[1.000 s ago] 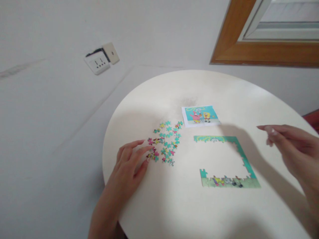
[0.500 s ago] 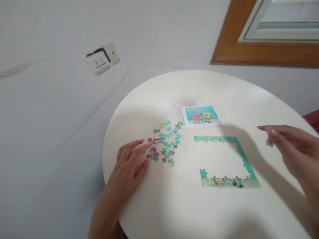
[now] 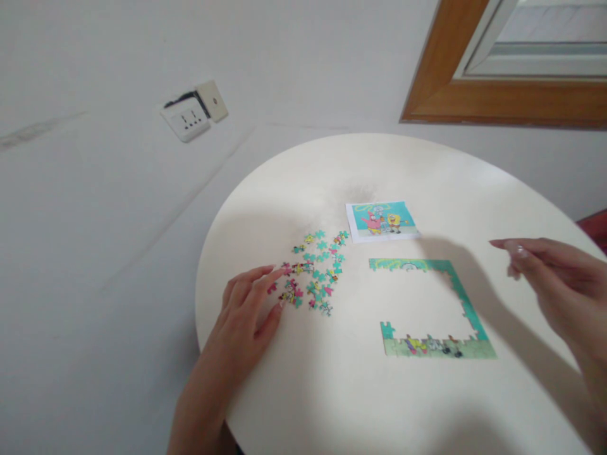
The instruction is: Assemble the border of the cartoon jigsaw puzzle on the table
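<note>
Loose jigsaw pieces (image 3: 318, 276), mostly teal with some pink and yellow, lie scattered on the left part of the white round table (image 3: 332, 385). At their left edge rests my left hand (image 3: 251, 303), fingers apart, its fingertips touching the outermost pieces. A joined puzzle border (image 3: 467, 309) lies to the right, with its top, right and bottom sides connected and a gap on its left side. My right hand (image 3: 545, 272) hovers right of the border, thumb and fingers pinched together; anything between them is too small to make out.
A printed reference picture (image 3: 384, 221) with cartoon figures lies behind the border. Beyond the table stands a white wall with a socket (image 3: 187, 119) and a wood-framed window (image 3: 502, 101). Something red (image 3: 595, 230) shows at the right edge.
The index finger of my left hand has shifted slightly among the pink pieces at the left edge, and a pink piece beneath it shows more. My right hand has stayed still.
</note>
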`<state>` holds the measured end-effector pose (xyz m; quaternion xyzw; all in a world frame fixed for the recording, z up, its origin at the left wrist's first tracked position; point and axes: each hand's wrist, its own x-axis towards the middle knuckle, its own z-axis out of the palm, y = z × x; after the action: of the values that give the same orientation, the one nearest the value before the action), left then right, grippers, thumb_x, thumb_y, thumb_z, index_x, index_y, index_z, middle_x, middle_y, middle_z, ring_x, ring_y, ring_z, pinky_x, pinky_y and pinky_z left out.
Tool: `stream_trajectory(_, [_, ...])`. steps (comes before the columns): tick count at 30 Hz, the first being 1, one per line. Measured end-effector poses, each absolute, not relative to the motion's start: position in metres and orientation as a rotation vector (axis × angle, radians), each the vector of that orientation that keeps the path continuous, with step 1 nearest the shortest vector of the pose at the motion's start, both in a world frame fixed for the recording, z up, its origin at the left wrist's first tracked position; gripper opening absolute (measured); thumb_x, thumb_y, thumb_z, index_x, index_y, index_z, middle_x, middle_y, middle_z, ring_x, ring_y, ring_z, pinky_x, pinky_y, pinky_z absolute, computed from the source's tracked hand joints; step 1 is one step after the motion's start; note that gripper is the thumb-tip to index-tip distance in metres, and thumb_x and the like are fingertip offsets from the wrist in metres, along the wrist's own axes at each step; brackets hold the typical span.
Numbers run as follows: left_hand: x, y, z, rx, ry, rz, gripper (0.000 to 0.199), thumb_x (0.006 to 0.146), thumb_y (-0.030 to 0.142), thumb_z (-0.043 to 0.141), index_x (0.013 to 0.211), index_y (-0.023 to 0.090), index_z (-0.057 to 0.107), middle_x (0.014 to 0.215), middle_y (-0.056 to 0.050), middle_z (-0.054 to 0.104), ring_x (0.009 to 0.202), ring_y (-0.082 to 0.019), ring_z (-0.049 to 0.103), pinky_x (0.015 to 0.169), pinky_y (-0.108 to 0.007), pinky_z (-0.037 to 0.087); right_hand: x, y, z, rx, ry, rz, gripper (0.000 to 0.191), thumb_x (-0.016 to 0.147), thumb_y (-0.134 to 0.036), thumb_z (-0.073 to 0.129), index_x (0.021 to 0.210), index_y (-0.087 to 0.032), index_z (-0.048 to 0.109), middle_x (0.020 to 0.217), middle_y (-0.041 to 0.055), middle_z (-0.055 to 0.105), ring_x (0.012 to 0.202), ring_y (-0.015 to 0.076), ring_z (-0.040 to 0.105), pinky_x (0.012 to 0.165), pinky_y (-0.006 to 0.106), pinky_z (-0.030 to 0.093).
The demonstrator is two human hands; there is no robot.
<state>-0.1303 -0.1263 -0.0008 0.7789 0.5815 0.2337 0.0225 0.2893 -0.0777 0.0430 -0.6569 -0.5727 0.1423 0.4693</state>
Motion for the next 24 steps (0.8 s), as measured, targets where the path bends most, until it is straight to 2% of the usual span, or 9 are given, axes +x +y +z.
stream_trajectory(5, [-0.1301,-0.1268,-0.0002,2.412,1.801,0.714,0.048,0.099,0.025,0.049,0.146,0.027,0.039,0.137,-0.009,0.050,0.129,-0.027,0.047,0.111,-0.046,0.046,0.2888,-0.0777,0.0427,-1.603,-1.401,0.351,0.033,0.078,-0.055,0.073,0.070,-0.023,0.067,0.088,0.0036,0.074,0.074,0.0212,0.063,0.066,0.033,0.043])
stream_trajectory(13, [-0.1309,-0.1272,-0.0025,2.412,1.805,0.726,0.048,0.099,0.026,0.049,0.145,0.025,0.040,0.136,-0.010,0.051,0.127,-0.027,0.048,0.110,-0.048,0.046,0.2930,-0.0753,0.0380,-1.576,-1.408,0.366,0.031,0.079,-0.056,0.072,0.082,-0.024,0.074,0.090,0.0038,0.074,0.071,0.0195,0.061,0.062,0.032,0.043])
stream_trajectory(24, [-0.1314,-0.1260,-0.0026,2.421,1.802,0.733,0.048,0.098,0.026,0.050,0.145,0.025,0.041,0.136,-0.009,0.052,0.127,-0.027,0.049,0.109,-0.048,0.048,0.2976,-0.0750,0.0354,-1.572,-1.444,0.351,0.030,0.082,-0.054,0.071,0.081,-0.025,0.073,0.092,0.0030,0.075,0.074,0.0193,0.063,0.063,0.031,0.043])
